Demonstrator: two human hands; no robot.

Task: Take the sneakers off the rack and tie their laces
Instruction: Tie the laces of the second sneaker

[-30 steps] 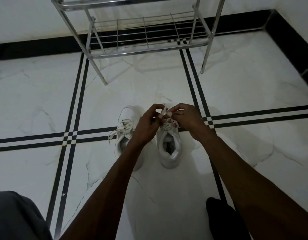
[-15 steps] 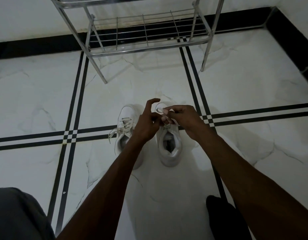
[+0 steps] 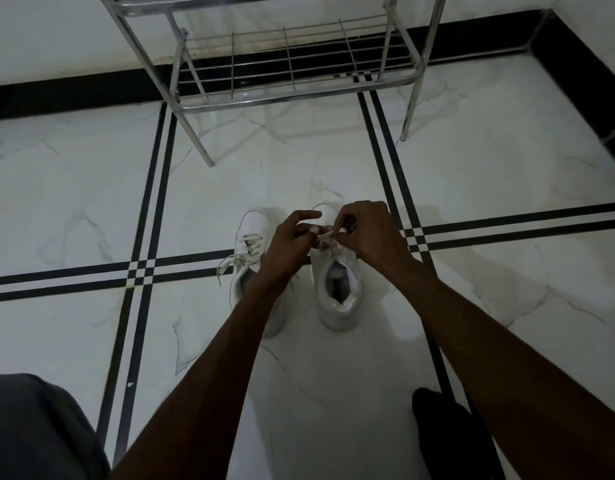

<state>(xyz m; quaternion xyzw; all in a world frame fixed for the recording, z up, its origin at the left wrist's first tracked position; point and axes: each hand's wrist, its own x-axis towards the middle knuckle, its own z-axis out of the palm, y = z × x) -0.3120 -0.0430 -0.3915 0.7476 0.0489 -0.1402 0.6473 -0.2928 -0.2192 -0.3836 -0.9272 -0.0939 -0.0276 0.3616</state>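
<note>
Two white sneakers stand side by side on the marble floor, toes pointing away from me. The left sneaker [image 3: 251, 233] has loose laces trailing off to its left side; my left forearm covers its heel. Over the right sneaker [image 3: 339, 292], both hands pinch its laces [image 3: 328, 242] above the tongue. My left hand [image 3: 290, 242] grips one lace end with the index finger stretched out. My right hand [image 3: 366, 233] grips the other end, fingers curled. The metal rack [image 3: 292, 60] stands beyond the shoes with bare wire shelves.
White marble floor tiles with black double stripes [image 3: 507, 226] crossing near the shoes. A black skirting [image 3: 576, 53] runs along the white walls at the back and right. My grey-clad knee [image 3: 32, 431] is bottom left and a dark foot [image 3: 441, 431] bottom right.
Both hands have stayed over the right sneaker, working its laces: my left index finger rose, then stretched toward the right hand. The left sneaker has not moved.
</note>
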